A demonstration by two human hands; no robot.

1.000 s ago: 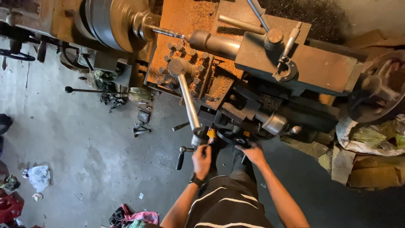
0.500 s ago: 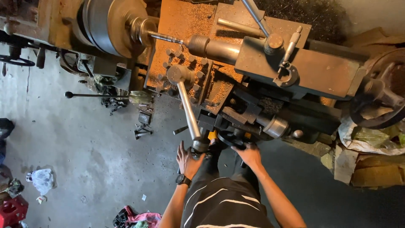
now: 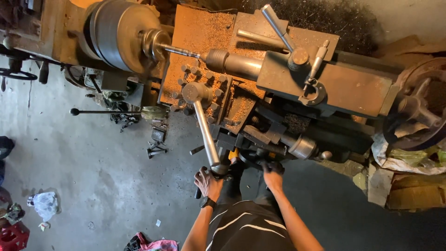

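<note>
Head view: lathe (image 3: 325, 88) is being worked from above. Long steel lever (image 3: 205, 132), running from the tool post (image 3: 197, 92) toward the person, is being gripped at its near end by the left hand (image 3: 208, 182), fingers curled around it. Dark handwheel (image 3: 260, 162) is being held by the right hand (image 3: 272, 174), fingers wrapped over it.
</note>
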